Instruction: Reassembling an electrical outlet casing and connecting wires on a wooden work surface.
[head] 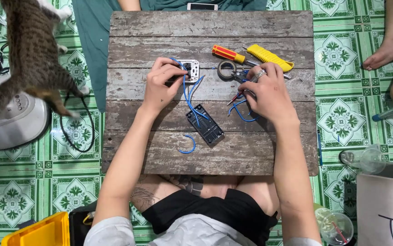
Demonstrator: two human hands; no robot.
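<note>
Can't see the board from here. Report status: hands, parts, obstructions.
Left hand pinching the white socket module and its blue wires. Right hand on a small red-tipped tool. Black backplate between hands. Cat off board.

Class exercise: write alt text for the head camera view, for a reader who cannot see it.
Seen from above, a person's left hand holds a small white electrical module with blue wires on a weathered wooden board, while the right hand touches more wire beside a tape roll. A tabby cat crosses the green tiled floor.
</note>
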